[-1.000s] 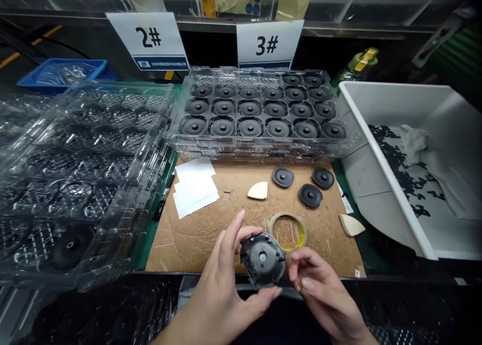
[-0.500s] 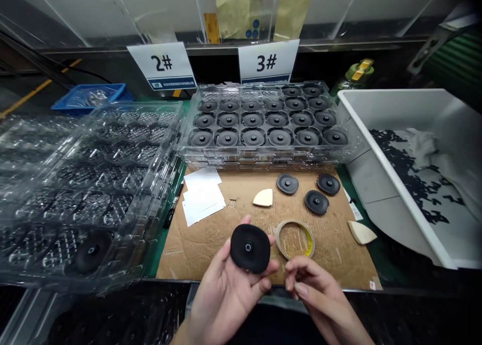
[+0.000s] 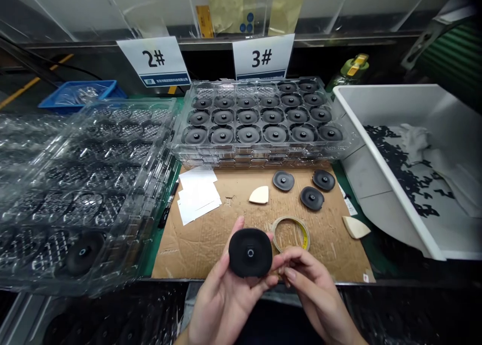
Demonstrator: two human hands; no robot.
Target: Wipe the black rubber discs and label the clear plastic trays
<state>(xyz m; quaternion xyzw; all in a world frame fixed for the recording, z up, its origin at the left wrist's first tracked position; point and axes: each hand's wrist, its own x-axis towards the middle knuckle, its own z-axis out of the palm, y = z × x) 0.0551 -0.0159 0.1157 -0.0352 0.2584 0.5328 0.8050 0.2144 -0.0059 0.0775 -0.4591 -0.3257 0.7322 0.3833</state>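
Note:
My left hand (image 3: 229,295) grips a black plastic disc (image 3: 250,267), rounded-square in outline, with a small ringed stud at its centre. The disc's face tilts up towards me, fingers around its edge. At its lower right edge is my right hand (image 3: 311,279), thumb and fingers curled together in a pinch; whatever they hold, if anything, is hidden. Just beyond that hand a roll of tape (image 3: 276,234) lies flat on the cardboard (image 3: 233,219). Similar discs, one of them a black disc (image 3: 312,198), rest further back with a cream-coloured wedge (image 3: 259,195).
Behind the cardboard stands a clear tray stack (image 3: 248,151) filled with many black discs. Clear trays (image 3: 124,184) are at left, one disc in the nearest corner. A white bin (image 3: 395,194) with small black pieces stands right. White paper slips (image 3: 199,194) lie left of centre.
My right hand has come left, to the edge of the black disc. The disc has tipped slightly in my left hand. The whole view has shifted a little.

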